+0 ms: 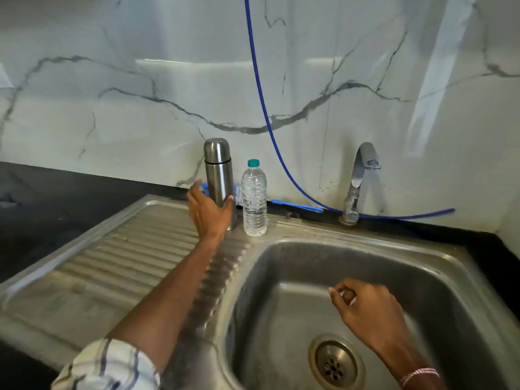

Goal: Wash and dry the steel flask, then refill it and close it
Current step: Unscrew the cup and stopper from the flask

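Reaching past the far left corner of the basin, the left hand meets the flask, which stands upright on the drainboard just beyond that corner, its cap on. The flask's long axis is vertical and the hand comes at its lower body from the near side, palm toward the steel. The thumb lies on the side of the flask toward the basin. The fingers reach out fairly straight past the side away from the basin, with a sliver of blue showing between them and the steel, so this looks like a hand spread round the flask rather than clamped on it. A clear bottle stands just beside the flask, between it and the basin's far rim, very near the thumb; closing the grip without knocking it is probably the delicate part. The right hand hangs over the middle of the basin, well apart from the flask, fingers loosely curled with nothing visible in them. The tap rises behind the basin's far rim, no water seen running. Washing has not begun, and the left hand is plainly the nearer one to lift the flask.
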